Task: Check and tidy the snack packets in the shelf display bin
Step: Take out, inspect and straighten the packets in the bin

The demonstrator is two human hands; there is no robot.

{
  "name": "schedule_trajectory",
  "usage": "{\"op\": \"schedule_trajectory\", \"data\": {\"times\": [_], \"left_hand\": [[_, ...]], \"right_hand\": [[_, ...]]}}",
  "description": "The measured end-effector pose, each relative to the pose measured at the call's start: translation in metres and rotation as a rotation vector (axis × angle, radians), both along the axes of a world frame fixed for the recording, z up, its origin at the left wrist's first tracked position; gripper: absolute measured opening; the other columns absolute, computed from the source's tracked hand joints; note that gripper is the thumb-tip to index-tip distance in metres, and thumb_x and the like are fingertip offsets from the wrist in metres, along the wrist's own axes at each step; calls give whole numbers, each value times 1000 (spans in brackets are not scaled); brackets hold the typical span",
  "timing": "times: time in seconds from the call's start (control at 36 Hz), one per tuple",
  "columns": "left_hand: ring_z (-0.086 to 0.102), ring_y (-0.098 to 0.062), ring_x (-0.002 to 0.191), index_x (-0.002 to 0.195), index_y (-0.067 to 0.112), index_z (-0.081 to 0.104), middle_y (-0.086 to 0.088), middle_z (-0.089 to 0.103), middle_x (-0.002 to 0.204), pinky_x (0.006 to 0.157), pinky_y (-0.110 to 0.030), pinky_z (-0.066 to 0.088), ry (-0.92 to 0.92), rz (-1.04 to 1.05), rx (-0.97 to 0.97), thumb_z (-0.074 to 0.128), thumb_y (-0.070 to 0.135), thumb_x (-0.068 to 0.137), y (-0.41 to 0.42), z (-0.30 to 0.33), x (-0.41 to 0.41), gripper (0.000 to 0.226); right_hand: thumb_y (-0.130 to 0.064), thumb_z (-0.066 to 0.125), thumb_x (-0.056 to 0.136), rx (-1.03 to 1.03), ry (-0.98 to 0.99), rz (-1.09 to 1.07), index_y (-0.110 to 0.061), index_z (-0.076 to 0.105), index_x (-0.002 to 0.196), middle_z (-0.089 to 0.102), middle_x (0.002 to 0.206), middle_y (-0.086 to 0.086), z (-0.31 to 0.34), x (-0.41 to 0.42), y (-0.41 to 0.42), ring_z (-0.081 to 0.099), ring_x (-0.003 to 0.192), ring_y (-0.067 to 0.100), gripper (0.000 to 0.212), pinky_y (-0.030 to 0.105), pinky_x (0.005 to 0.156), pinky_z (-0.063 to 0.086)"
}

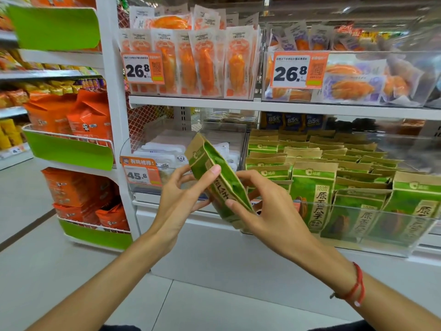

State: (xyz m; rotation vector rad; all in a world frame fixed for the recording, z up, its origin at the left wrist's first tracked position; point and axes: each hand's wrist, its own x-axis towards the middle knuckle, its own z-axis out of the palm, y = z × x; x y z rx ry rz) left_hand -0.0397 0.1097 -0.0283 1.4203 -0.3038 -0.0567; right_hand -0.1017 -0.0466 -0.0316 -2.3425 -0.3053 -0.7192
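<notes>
A green and brown paper snack packet point(216, 177) is held tilted in front of the lower shelf, its narrow side facing me. My left hand point(183, 197) grips it from the left, thumb on its near face. My right hand point(267, 211) pinches its lower right edge with thumb and fingers. To the right, a clear display bin point(381, 242) holds several rows of the same green packets point(312, 197), standing upright.
A neighbouring clear bin point(148, 185) with white packets and a 45.8 price tag point(140, 175) sits left of the held packet. The upper shelf point(286, 106) carries orange packets in clear bins. Orange bags fill a green-fronted rack point(71, 151) at left. Grey floor lies below.
</notes>
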Motion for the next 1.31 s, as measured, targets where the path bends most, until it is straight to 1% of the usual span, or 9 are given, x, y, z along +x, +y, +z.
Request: {"op": "schedule_trajectory", "data": {"times": [0.14,0.25,0.36,0.5,0.72,0.89,1.03,1.17,1.31], "left_hand": [[70,-1,90,109,21,68,5,75,100,66,-15,55,-36,-48,17,59,41,86,4,5,2,32],[72,-4,86,108,14,71,0,76,99,62,-12,53,20,-81,33,56,33,95,3,3,3,27],[73,-11,85,104,12,72,-1,77,94,63,-16,55,-30,-28,-11,58,28,94,2,3,2,23],[74,-14,86,93,15,73,1,77,89,73,-25,59,-168,108,-28,61,29,92,-1,6,0,18],[74,-18,85,89,17,74,0,77,88,81,-39,59,-229,143,-2,69,41,76,-7,7,-8,28],[73,-11,90,101,20,71,2,77,94,72,-19,57,-91,-87,-46,52,50,79,-3,14,-6,41],[67,-7,107,115,23,67,4,73,112,86,-22,55,-39,-284,-1,65,52,81,6,14,2,44],[72,-14,98,114,18,60,-1,75,104,73,-19,56,16,-278,-45,73,52,55,5,13,5,69],[72,-14,95,114,16,63,-2,75,104,72,-19,56,-4,-236,30,81,38,62,6,13,6,59]], "right_hand": [[-27,65,90,338,139,37,-28,55,117,65,101,-16,9,1,-9,62,91,-5,28,14,69,53],[-21,64,90,676,317,140,-20,60,116,75,99,-5,18,2,-14,71,82,7,27,20,62,56],[-26,69,86,525,215,40,-22,60,117,73,101,-8,15,4,-16,69,89,6,33,31,77,59],[-49,67,76,105,-25,-90,-27,51,127,58,113,-20,13,0,-6,56,101,-5,57,19,80,52],[-63,71,72,-95,-83,-148,-25,35,145,47,118,-15,10,-3,1,49,103,1,90,11,81,44],[-54,75,70,206,69,-34,-34,42,130,53,107,-30,20,-5,-2,55,100,-12,72,8,78,49],[-60,65,56,591,308,144,-29,53,114,67,116,-4,20,-1,-3,66,99,4,67,30,85,56],[-55,62,62,588,357,208,-24,52,112,67,116,-1,17,0,-2,68,99,8,59,32,90,55],[-60,59,64,457,370,172,-26,55,116,64,119,-9,17,-1,-3,64,105,0,62,28,94,53]]}}
